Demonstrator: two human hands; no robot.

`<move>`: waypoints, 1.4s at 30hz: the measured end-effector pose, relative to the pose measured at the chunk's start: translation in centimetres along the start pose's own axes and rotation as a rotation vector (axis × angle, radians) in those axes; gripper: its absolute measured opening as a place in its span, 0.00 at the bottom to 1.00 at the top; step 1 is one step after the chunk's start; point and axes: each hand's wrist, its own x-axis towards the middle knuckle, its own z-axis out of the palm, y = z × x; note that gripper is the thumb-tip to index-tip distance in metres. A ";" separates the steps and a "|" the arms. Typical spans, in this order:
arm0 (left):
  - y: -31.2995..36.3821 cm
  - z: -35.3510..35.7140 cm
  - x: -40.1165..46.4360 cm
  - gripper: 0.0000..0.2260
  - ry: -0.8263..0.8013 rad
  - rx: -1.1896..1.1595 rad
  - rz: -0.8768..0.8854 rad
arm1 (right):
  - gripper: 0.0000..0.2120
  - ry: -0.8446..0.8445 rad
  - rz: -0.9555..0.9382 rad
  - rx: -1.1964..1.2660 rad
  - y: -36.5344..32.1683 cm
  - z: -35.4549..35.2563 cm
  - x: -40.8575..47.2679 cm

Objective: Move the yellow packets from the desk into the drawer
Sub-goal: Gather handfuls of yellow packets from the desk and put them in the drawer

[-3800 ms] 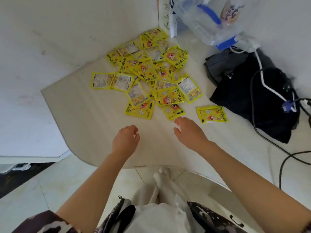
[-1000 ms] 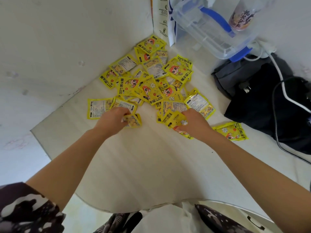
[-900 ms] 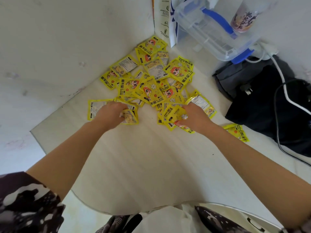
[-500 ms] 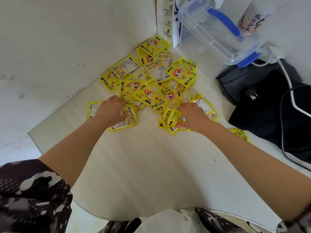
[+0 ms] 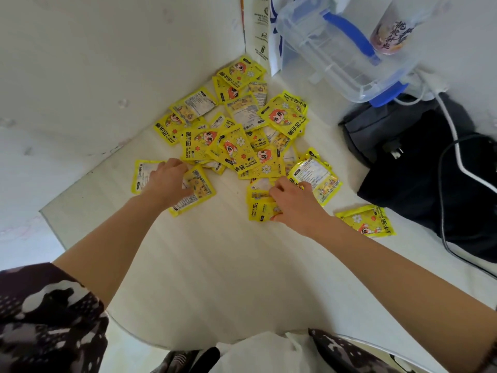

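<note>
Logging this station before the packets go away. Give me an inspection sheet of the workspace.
Surface: pale desk, near part bare.
Job's things: yellow packets heaped toward the corner; one stray packet lies apart at right. Drawer: nothing seen.
Clutter: clear plastic box, printed cup, black bag.
Grippers: left hand grips packets; right hand grips packets.
Cables: white cable and black cable cross the bag.
Surroundings: white walls meet behind the heap.

- Reading "HAND WARMER" in black on the yellow packets (image 5: 243, 154), beside large Chinese characters.
- Showing dark Chinese calligraphy, not legible, on the cup (image 5: 391, 30) inside the clear container.
</note>
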 end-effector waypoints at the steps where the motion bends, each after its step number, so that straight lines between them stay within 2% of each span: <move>1: 0.1 0.0 0.0 0.24 -0.019 0.035 -0.026 | 0.26 -0.008 -0.004 0.016 -0.1 0.1 -0.3; 5: 0.5 -0.2 -0.9 0.21 -0.007 0.127 -0.058 | 0.27 -0.054 0.030 0.117 -0.1 0.5 -1.2; 8: 0.7 -0.2 -2.2 0.18 0.076 0.049 -0.029 | 0.29 -0.100 0.117 0.348 0.2 0.6 -2.0; 11: 1.0 -0.1 -4.0 0.12 0.115 -0.160 -0.010 | 0.32 -0.083 0.244 0.651 0.5 0.7 -3.2; 14: 1.6 0.4 -5.9 0.12 0.133 -0.385 -0.050 | 0.31 -0.059 0.352 0.852 0.9 1.3 -4.5; 16: 2.4 0.9 -7.3 0.11 0.089 -0.646 -0.106 | 0.30 -0.048 0.425 0.940 1.1 1.8 -5.6; 20: 4.6 2.6 -10.6 0.11 -0.006 -1.186 -0.261 | 0.16 0.016 0.510 1.210 0.3 2.6 -9.0; 23: 6.2 4.3 -13.0 0.12 -0.073 -1.428 -0.345 | 0.13 0.078 0.557 1.326 -0.9 2.9 -11.5; 26: 7.3 6.2 -15.5 0.13 -0.153 -1.596 -0.395 | 0.15 0.175 0.634 1.405 -2.5 3.4 -14.0; 28: 7.4 7.7 -17.0 0.14 -0.208 -1.639 -0.404 | 0.15 0.249 0.683 1.426 -3.8 4.1 -15.6; 32: 7.7 9.9 -19.4 0.14 -0.321 -1.611 -0.411 | 0.10 0.380 0.782 1.441 -6.8 6.1 -19.1; 37: 9.5 11.0 -22.2 0.11 -0.379 -1.465 -0.345 | 0.13 0.541 1.018 1.548 -10.9 10.4 -24.0; 42: 11.7 12.3 -25.8 0.09 -0.458 -1.329 -0.213 | 0.16 0.738 1.158 1.639 -14.2 13.6 -30.7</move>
